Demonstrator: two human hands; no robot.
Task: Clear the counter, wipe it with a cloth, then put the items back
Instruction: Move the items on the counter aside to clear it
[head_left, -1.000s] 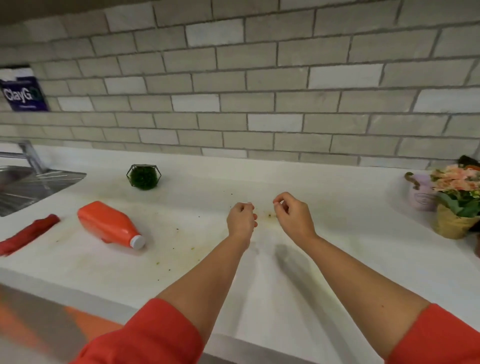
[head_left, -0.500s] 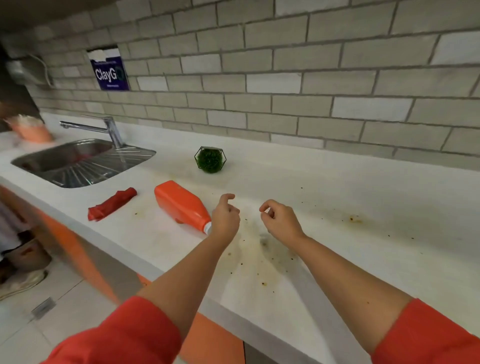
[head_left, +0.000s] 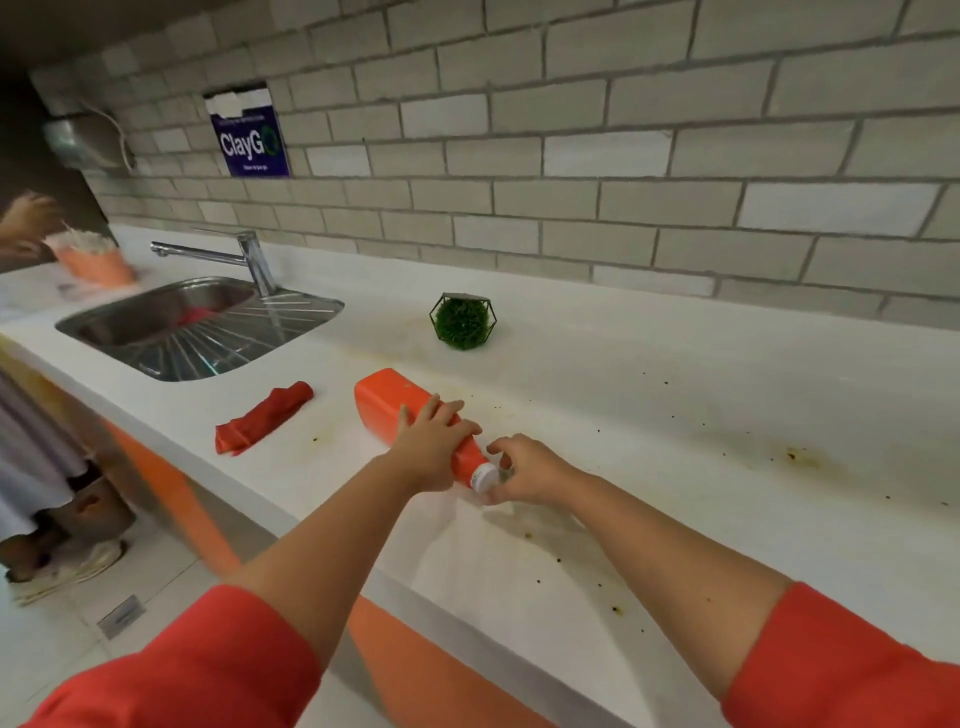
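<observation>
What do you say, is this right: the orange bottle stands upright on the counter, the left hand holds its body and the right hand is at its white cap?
Not quite. The head view shows the orange bottle lying on its side on the counter, not upright. The rest holds: the left hand holds its body and the right hand is at its white cap.
</observation>
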